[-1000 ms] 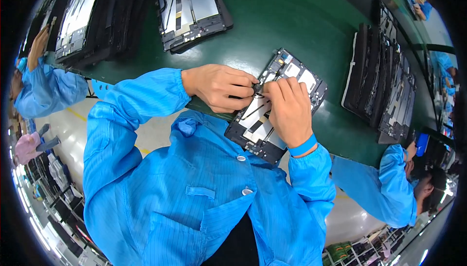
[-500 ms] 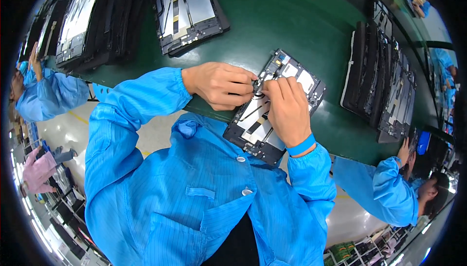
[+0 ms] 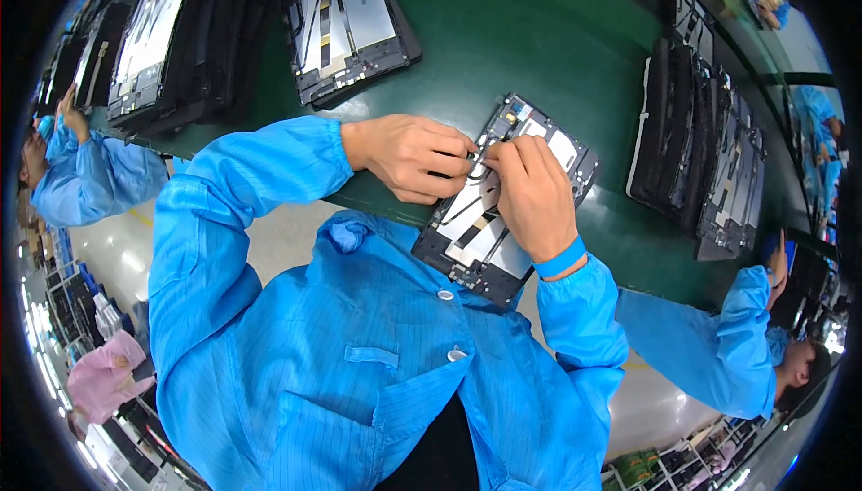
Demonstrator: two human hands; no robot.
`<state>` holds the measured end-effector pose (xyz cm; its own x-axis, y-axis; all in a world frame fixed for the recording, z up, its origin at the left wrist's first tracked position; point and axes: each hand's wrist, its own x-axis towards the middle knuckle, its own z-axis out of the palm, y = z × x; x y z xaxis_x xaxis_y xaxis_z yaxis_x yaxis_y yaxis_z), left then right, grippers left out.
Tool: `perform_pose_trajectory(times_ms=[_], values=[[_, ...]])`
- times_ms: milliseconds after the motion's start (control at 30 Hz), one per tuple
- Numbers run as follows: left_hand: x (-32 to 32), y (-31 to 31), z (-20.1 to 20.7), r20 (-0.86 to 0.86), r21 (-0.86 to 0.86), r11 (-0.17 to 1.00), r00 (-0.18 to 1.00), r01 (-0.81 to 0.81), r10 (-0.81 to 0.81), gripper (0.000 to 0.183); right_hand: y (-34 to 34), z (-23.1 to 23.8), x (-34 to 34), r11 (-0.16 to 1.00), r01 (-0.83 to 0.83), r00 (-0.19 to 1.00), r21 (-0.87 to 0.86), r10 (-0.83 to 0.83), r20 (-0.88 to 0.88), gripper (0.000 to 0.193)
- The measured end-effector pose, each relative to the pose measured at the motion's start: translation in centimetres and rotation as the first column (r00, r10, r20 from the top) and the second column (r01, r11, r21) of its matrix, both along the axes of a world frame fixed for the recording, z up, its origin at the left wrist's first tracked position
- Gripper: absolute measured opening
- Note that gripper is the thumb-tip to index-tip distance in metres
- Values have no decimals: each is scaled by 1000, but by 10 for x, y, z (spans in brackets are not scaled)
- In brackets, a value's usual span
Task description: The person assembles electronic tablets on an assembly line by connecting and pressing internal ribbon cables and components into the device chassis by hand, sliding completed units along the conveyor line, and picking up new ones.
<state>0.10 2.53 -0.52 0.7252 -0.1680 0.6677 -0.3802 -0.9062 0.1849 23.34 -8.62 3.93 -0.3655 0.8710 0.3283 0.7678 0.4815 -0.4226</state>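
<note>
An opened tablet [image 3: 465, 222], with silver panels, black ribbon cables and a dark frame, lies slanted on the green table in front of me. My left hand [image 3: 415, 159] reaches to its left long edge, thumb and forefinger pinched together. From the other side my right hand [image 3: 537, 193], with a blue band at the wrist, bends over the tablet, its fingertips closed at the same spot. Between the two sets of fingertips shows a short dark strip [image 3: 477, 166], perhaps a cable. What exactly each hand pinches is too small and covered to tell.
Another opened tablet [image 3: 350, 29] rests on the green table [image 3: 503, 24] at the back left. Stacks of similar tablets stand at the far left [image 3: 153, 38] and on the right [image 3: 696, 141]. Co-workers in blue sit at both sides, left [image 3: 108, 177] and right [image 3: 732, 347].
My hands stay at the tablet's left edge; the right fingertips have shifted slightly toward the left hand. The right co-worker's hand has moved up, and a person in pink behind has moved.
</note>
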Motion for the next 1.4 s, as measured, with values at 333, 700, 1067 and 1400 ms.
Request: perform_pose_trajectory(times_ms=[333, 700, 1067, 1400], values=[[1, 0, 1, 33, 79, 995, 998, -58, 55, 21, 13, -7, 0, 996, 81, 964, -26, -85, -253, 9], [7, 8, 4, 9, 89, 987, 991, -136, 136, 21, 19, 2, 0, 948, 134, 857, -288, -257, -447, 15], [19, 26, 1, -3, 70, 988, 990, -140, 141, 23, 37, -14, 17, 861, 84, 698, -502, -411, -586, 29], [17, 26, 2, 2, 70, 970, 973, -231, 232, 31, 41, -10, 18, 863, 106, 737, -494, -402, -543, 29]])
